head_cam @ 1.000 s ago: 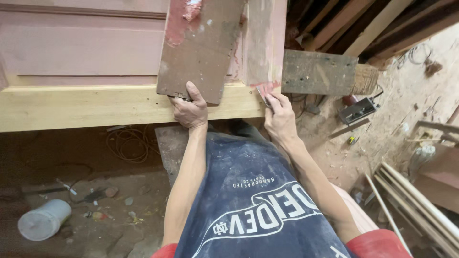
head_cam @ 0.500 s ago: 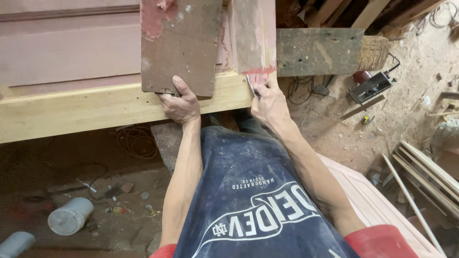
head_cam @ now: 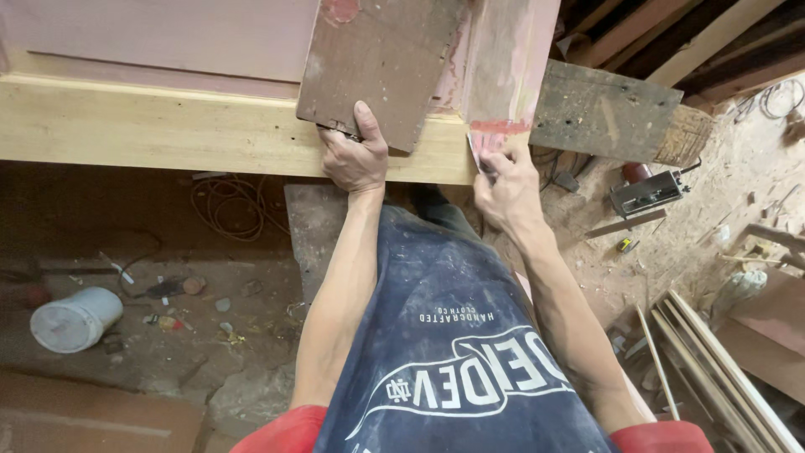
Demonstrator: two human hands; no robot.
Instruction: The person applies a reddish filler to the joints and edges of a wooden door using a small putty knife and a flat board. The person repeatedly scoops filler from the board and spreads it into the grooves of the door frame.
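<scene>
Apron: a dark blue apron [head_cam: 470, 352] with white lettering is filling the near foreground, with red sleeves [head_cam: 277, 432] showing at both lower corners.
Left hand: the left hand [head_cam: 354, 155] is resting on the pale wooden beam [head_cam: 168, 134], its thumb lying up along the face of the worn brown board [head_cam: 381, 71] and its fingers [head_cam: 335, 164] curling against that board's lower edge, pinching it in place.
Right hand: the right hand [head_cam: 503, 180] is pressing at the beam's end, its fingers [head_cam: 495, 159] closing together on a thin pale sliver [head_cam: 475, 151] just below the red-painted post [head_cam: 511, 59]; what the sliver is, I cannot tell.
Change: over the last second the view is drawing closer and sliding rightward, while both hands are staying on the same spots; the right hand is now gripping at the red patch rather than lying flat beside it.
Meaning: the work seems to be settling on the corner where post meets beam, with the brown board being held steady meanwhile.
Brown board: it is lying tilted across the beam, overlapping the pink panel [head_cam: 151, 33] behind.
Floor: a white bucket [head_cam: 75, 319] is lying on its side at the left, a coil of cord [head_cam: 231, 210] is sitting under the beam, and a power tool [head_cam: 646, 193] is resting on the sawdust at the right, near stacked wooden slats [head_cam: 713, 369].
Far: a dark weathered timber [head_cam: 604, 109] is jutting out to the right of the post.
</scene>
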